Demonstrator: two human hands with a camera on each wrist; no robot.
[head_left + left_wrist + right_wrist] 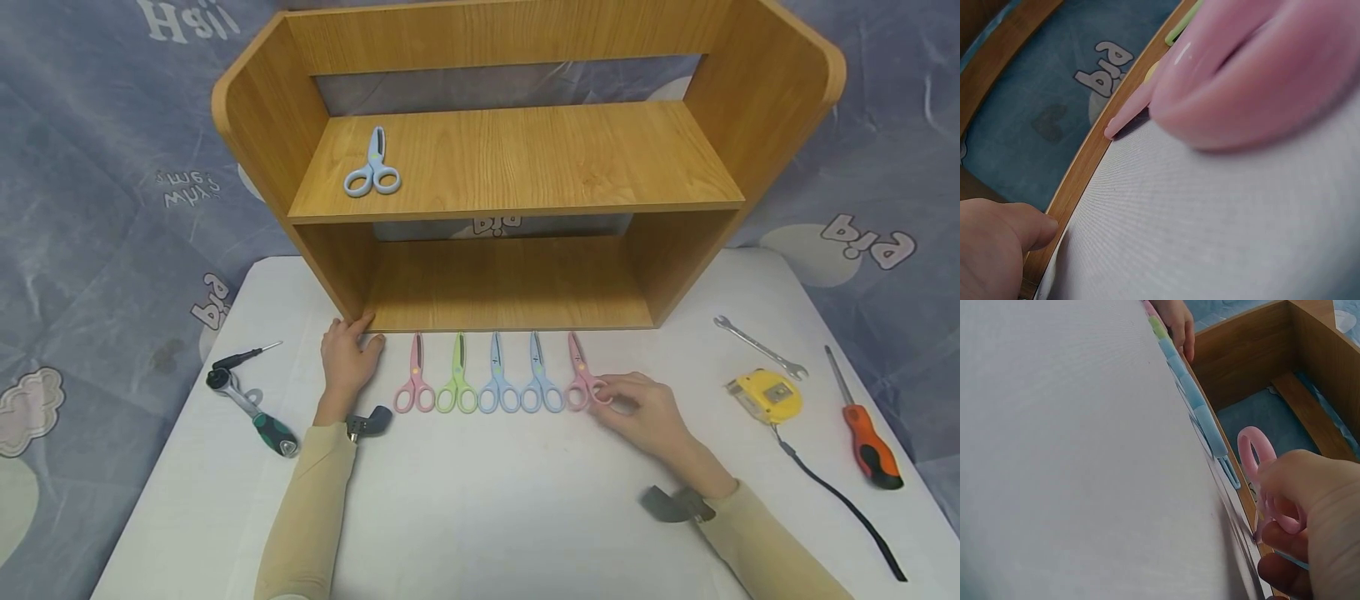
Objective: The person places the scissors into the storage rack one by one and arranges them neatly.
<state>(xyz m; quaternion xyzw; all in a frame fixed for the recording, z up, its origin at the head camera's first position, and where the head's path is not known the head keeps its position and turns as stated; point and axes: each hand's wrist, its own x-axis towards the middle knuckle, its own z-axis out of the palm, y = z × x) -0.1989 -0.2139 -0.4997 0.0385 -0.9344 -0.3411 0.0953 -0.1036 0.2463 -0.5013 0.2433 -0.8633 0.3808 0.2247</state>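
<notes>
Right hand (pixel 648 417) pinches rightmost pink scissors (pixel 581 372) by handle loop, right of neighbouring blue scissors (pixel 538 370); whether lifted off table (pixel 480 500), cannot tell. Blades point toward table's far edge, tip at shelf's (pixel 510 292) near edge, long axis leaning slightly left. Left hand (pixel 349 358) grasps nothing, touches shelf's near left corner.

In the head view, bright, even light falls on the flat white surface (pixel 480 500), leaving only soft, faint shadows. Small streaks of glare mark the creased blue-grey printed cloth (pixel 926 167). The left wrist view is dimmer: the pink plastic scissors handle (pixel 1254 94) is blurred by closeness, with a small white highlight. The right wrist view looks greyish, darker at lower left, with a soft shadow beside the bare right hand (pixel 1329 487).
</notes>
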